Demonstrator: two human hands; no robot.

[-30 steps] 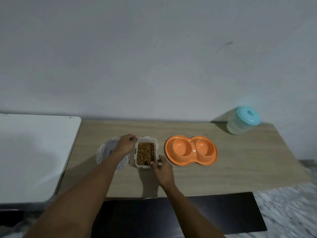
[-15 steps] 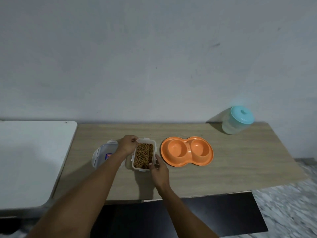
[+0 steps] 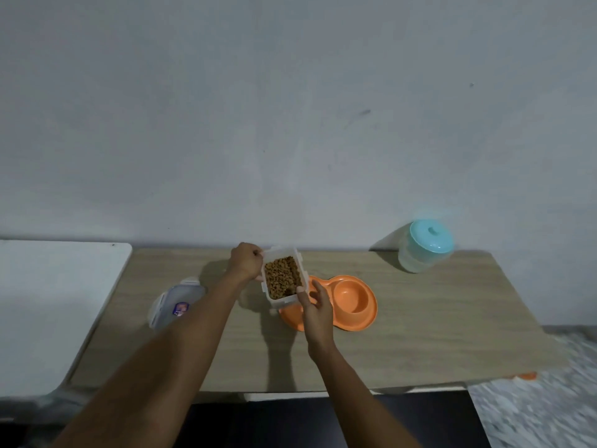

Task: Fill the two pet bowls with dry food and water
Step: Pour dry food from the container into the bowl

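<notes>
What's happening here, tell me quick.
A person is feeding time prep: both hands hold an open kibble box lifted over the left half of the orange double bowl. The left hand grips the box's far left corner, the right hand its near right corner. The visible right bowl is empty; nothing is pouring yet. The box's lid lies on the wooden table to the left, and a teal-lidded jar stands untouched at the back right.
</notes>
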